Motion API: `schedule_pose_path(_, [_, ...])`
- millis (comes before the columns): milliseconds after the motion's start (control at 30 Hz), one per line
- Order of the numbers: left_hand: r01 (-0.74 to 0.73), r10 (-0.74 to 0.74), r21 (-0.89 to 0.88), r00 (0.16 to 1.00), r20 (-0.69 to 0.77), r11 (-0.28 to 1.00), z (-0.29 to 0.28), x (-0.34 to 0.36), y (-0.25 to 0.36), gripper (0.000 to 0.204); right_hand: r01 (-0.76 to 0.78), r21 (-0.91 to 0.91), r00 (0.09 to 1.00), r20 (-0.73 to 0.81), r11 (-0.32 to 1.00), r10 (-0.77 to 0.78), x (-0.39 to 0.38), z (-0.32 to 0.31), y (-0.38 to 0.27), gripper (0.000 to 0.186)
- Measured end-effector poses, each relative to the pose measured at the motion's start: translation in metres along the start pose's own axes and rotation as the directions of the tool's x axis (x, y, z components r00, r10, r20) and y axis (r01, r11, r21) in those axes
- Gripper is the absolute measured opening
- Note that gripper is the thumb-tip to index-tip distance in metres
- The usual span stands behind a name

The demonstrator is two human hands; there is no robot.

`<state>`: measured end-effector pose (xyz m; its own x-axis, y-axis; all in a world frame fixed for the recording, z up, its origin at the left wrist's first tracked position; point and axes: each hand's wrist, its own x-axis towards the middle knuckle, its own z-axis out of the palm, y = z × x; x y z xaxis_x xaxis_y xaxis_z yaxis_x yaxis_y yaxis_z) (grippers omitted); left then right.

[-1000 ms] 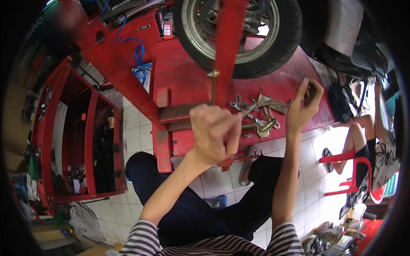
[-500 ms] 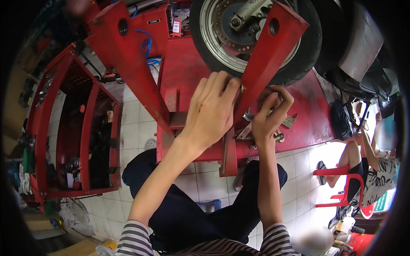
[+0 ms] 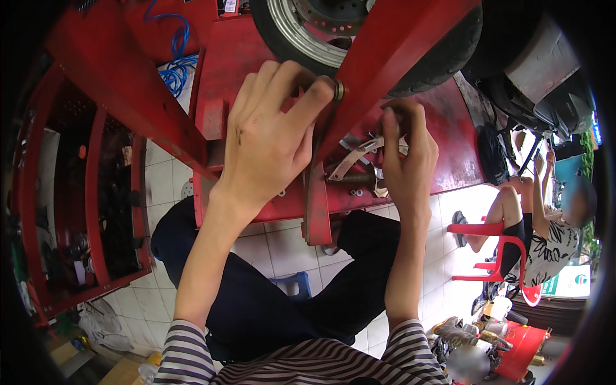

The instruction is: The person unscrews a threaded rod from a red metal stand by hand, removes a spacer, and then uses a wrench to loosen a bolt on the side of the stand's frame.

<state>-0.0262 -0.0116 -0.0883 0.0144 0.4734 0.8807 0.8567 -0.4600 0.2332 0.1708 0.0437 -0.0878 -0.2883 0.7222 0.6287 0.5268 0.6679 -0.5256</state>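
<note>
A slanting red steel post [image 3: 378, 51] stands before me, with a round brass-coloured metal fitting [image 3: 338, 90] on its left side. The bent forefinger of my left hand [image 3: 260, 138] presses against this fitting, the other fingers curled and the thumb tucked below. On the post's right side my right hand [image 3: 410, 154] is curled, thumb raised; whatever its fingertips grip is hidden. Below and between the hands, a curved metal strip [image 3: 353, 160] and a metal cylinder [image 3: 359, 179] lie on the red platform [image 3: 449, 141].
A tyred wheel [image 3: 282, 38] is behind the post. Another red post [image 3: 147, 83] rises on the left, with a blue hose [image 3: 176, 58] beyond. A red open-shelved cabinet [image 3: 96, 192] stands farther left. At right, a person sits on a red chair [image 3: 507, 244].
My view has come closer to the post, so it looks bigger and the wheel sits higher. My left forefinger stays at the fitting. The right hand has turned, showing the curved strip beside it.
</note>
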Motion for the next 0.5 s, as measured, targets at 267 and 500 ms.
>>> schedule_pose_path(267, [-0.022, 0.022, -0.008, 0.998, -0.057, 1.000, 0.005, 0.001, -0.007, 0.039, 0.010, -0.287, 0.973, 0.223, 0.958, 0.057, -0.005, -0.040, 0.033, 0.015])
schedule_pose_path(500, [0.018, -0.020, -0.048, 0.999, -0.036, 0.999, 0.004, 0.001, 0.001, 0.039, -0.130, -0.280, 0.947, 0.250, 0.951, 0.203, -0.013, -0.039, 0.043, 0.015])
